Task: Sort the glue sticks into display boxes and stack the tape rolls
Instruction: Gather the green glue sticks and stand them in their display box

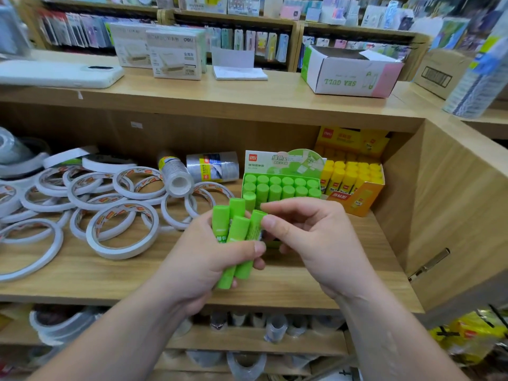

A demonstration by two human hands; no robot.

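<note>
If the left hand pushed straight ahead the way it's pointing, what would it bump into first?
Probably the green display box, just beyond the green glue sticks that the left hand grips. The right hand is close beside that line, though, and depth is hard to judge.

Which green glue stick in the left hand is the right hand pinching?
Rightmost green plastic glue stick: the right hand pinches its cap; the left hand alone grips the others.

The left hand (203, 259) grips 4 green glue sticks (239, 229); the right hand (316, 243) pinches 1 of them. Green display box (275, 163) at 12 o'clock, tape rolls (118, 253) at 10.
</note>
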